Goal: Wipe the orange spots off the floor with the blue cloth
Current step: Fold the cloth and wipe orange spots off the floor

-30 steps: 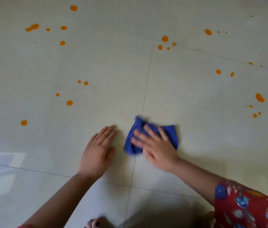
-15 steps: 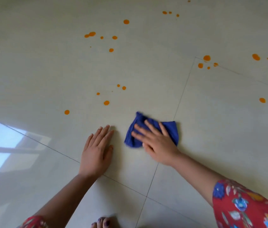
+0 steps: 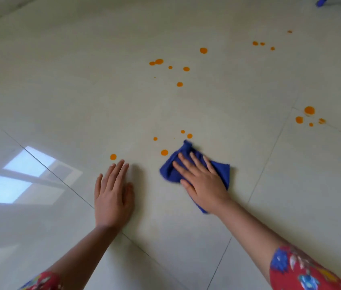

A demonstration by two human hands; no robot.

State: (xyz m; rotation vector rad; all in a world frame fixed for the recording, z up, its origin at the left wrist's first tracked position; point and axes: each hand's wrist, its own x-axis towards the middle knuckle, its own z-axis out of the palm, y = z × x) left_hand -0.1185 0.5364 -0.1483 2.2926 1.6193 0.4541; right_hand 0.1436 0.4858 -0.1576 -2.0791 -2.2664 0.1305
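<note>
The left hand [image 3: 113, 191] lies flat on the floor [image 3: 60, 91], fingers together, holding nothing, well left of the cloth [image 3: 219, 170]. 1 spot [image 3: 113, 156] sits just beyond its fingertips. Another spot [image 3: 164, 152] lies just beside the cloth's left edge, with 3 small spots [image 3: 189, 135] just beyond it. The right hand [image 3: 201, 181] presses the cloth to the floor, fingers spread flat over it, not pinching. The cloth is bunched, likely soft and light, and should slide easily on the glossy tile; a flat palm over its middle looks best. More spots [image 3: 309, 110] lie far right of the cloth.
</note>
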